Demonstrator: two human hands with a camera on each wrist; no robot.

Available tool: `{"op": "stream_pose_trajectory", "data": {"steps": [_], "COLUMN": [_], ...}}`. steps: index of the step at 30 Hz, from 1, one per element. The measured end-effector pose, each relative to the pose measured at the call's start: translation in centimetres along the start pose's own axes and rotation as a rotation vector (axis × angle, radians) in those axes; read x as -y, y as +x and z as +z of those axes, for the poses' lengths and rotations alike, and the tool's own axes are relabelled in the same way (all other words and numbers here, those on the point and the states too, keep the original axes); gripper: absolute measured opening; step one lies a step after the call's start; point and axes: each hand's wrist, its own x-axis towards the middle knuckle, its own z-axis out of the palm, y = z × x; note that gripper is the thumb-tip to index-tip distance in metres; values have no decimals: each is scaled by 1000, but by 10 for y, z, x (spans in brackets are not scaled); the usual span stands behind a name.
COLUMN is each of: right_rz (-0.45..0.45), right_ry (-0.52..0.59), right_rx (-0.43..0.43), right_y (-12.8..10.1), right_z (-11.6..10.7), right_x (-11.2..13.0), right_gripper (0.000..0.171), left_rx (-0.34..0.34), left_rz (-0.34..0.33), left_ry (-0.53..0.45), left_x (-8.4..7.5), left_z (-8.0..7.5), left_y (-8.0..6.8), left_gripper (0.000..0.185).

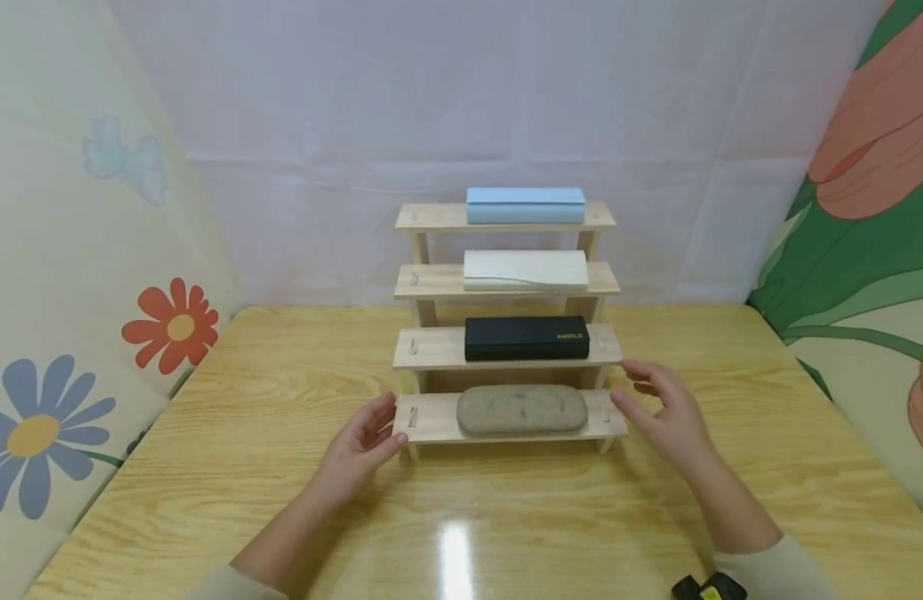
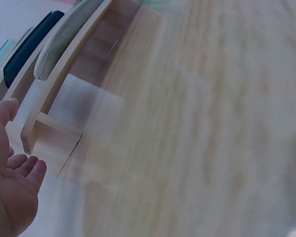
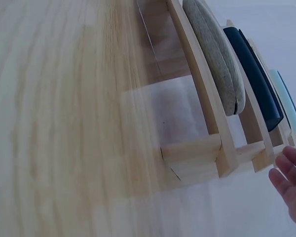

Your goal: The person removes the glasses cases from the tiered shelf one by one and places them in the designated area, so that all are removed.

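A pale wooden four-step display rack (image 1: 434,417) stands on the table, with one long eyeglass case on each step. From top to bottom lie a light blue case (image 1: 525,207), a white case (image 1: 524,271), a black case (image 1: 517,337) with small gold lettering, and a mottled grey-beige case (image 1: 523,410). Beside the left end of the lowest step is my left hand (image 1: 356,450), fingers loosely bent, thumb by the front corner. My right hand (image 1: 674,421) is at the rack's right end, fingers spread around the lower steps. Neither hand grips anything; whether fingertips touch the wood, I cannot tell.
The wood-grain table (image 1: 281,367) reaches back to a white cloth backdrop (image 1: 318,108). Flower-printed panels (image 1: 48,275) flank both sides. A small black object with a yellow mark (image 1: 709,588) shows near the right sleeve at the front edge.
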Motion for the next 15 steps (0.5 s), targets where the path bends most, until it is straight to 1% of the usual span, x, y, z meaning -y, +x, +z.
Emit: {"op": "stream_pose_trajectory", "data": {"steps": [4,7,10,15], "right_rz": [-62,-95,-91,-87], "right_ry": [23,49,47,5], "right_rx": [1,21,67,160], "right_y": [-3,-5,-7,-7], "right_z": [6,10,13,17], "right_x": [2,3,4,5], "right_gripper": [36,37,39,43], "left_rx": [0,-11,-40,-101], "left_rz": [-10,-18,-26,-68], "left_ry": [-42,-68,-78,-88], "left_x": [0,3,4,5], "left_z": [4,8,11,16], "left_y": [-3,-4,-6,-7], "left_gripper": [67,66,64,59]}}
